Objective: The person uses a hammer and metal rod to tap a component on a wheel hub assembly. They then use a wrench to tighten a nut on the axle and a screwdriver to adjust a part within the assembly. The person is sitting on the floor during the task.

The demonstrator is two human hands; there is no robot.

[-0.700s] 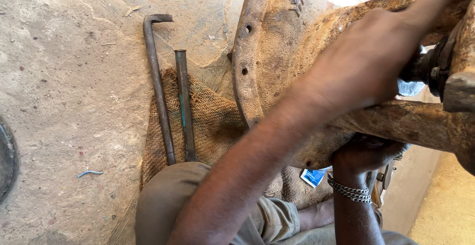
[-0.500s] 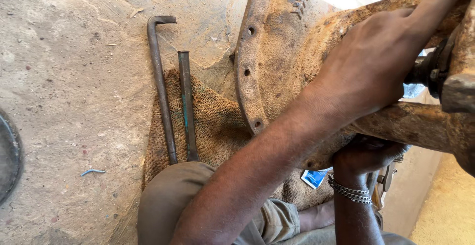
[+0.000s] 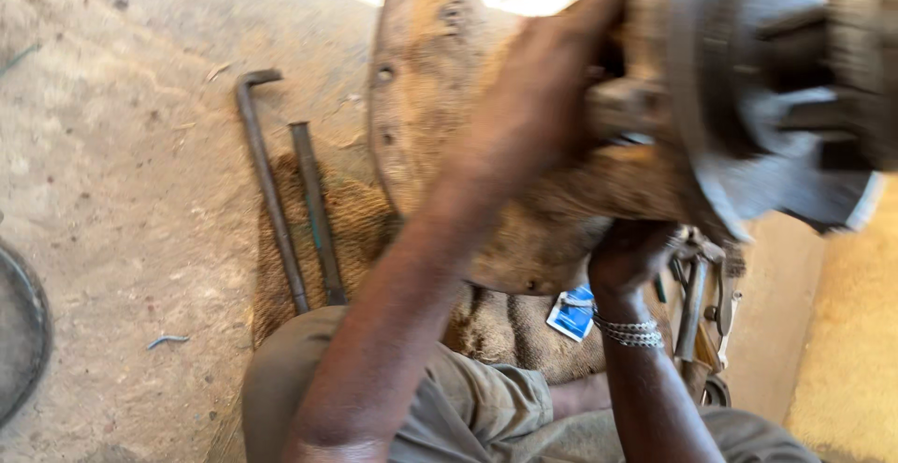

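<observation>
We see a rusty, mud-caked axle assembly [image 3: 599, 192] held up across the right of the view, its dark round hub [image 3: 776, 126] blurred at the upper right, a curved brown metal plate [image 3: 421, 126] with holes behind it. Below lie a burlap sack [image 3: 365, 229] on dusty concrete ground [image 3: 112, 201], with a bent steel bar [image 3: 267, 182] and a straight rod [image 3: 316, 210] side by side. Our left hand [image 3: 538, 108] lies over the top of the assembly, fingers curled around it. Our right hand [image 3: 631, 253], with a bracelet [image 3: 629, 330] at the wrist, presses up from beneath; we cannot tell how its fingers sit.
</observation>
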